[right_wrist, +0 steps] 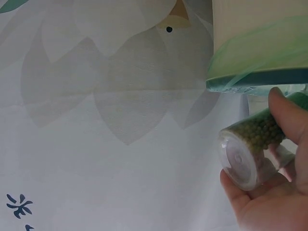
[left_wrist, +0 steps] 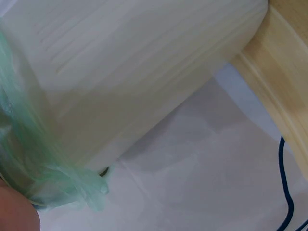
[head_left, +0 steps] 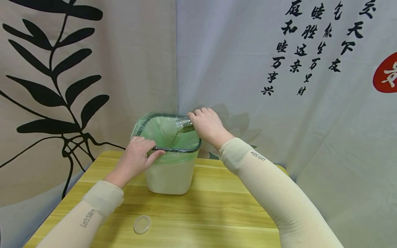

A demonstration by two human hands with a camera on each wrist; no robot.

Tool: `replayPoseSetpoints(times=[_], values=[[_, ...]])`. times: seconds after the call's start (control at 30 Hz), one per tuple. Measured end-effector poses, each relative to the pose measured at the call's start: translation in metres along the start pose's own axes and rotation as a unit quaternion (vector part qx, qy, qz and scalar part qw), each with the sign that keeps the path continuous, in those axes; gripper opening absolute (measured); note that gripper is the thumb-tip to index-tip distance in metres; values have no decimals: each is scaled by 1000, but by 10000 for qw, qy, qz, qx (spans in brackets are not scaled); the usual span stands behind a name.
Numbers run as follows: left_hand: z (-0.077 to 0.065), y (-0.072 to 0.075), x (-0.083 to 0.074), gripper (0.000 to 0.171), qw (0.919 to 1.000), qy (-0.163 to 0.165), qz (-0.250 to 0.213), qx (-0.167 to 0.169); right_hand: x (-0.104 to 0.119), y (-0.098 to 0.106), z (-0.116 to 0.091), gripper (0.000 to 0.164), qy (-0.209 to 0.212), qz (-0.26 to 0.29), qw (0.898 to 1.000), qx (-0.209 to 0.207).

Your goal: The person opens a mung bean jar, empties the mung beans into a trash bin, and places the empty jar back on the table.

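My right hand (head_left: pixel 210 126) grips a clear plastic jar (head_left: pixel 185 125) tipped over the trash bin's right side, its mouth angled down and left. Small round greenish-brown grains (right_wrist: pixel 260 129) lie along the jar's lower side, and a thin stream of them falls into the bin. The trash bin (head_left: pixel 170 175) is pale, with a dark rim and a green plastic bag (head_left: pixel 164 127) lining it and folded over the edge. My left hand (head_left: pixel 136 156) holds the near left rim, thumb outside along the edge; its other fingertips are hidden. The right wrist view shows the jar's round base.
A clear round lid (head_left: pixel 142 224) lies on the wooden table (head_left: pixel 223 203), in front of the bin. Hanging cloth (head_left: pixel 232 69) with dark writing and a leaf print stands close behind the table and along its sides.
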State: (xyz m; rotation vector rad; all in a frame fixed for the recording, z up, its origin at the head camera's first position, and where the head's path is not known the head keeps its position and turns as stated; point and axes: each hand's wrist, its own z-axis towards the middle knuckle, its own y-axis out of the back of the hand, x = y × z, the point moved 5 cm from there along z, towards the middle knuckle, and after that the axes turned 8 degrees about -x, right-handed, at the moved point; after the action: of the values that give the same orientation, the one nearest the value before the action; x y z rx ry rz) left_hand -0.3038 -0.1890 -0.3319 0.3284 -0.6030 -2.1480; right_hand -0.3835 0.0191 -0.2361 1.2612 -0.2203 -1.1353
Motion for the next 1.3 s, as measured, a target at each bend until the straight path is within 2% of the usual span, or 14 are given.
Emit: replayPoseSetpoints(times=[0.53, 1.3], values=[[1, -1, -1, 53, 9999, -73, -24, -88, 0, 1, 0, 47, 28, -116, 9999, 29], [-1, -1, 1, 45, 10000, 55, -39, 53, 3, 1, 1, 44, 108, -199, 9997, -59]])
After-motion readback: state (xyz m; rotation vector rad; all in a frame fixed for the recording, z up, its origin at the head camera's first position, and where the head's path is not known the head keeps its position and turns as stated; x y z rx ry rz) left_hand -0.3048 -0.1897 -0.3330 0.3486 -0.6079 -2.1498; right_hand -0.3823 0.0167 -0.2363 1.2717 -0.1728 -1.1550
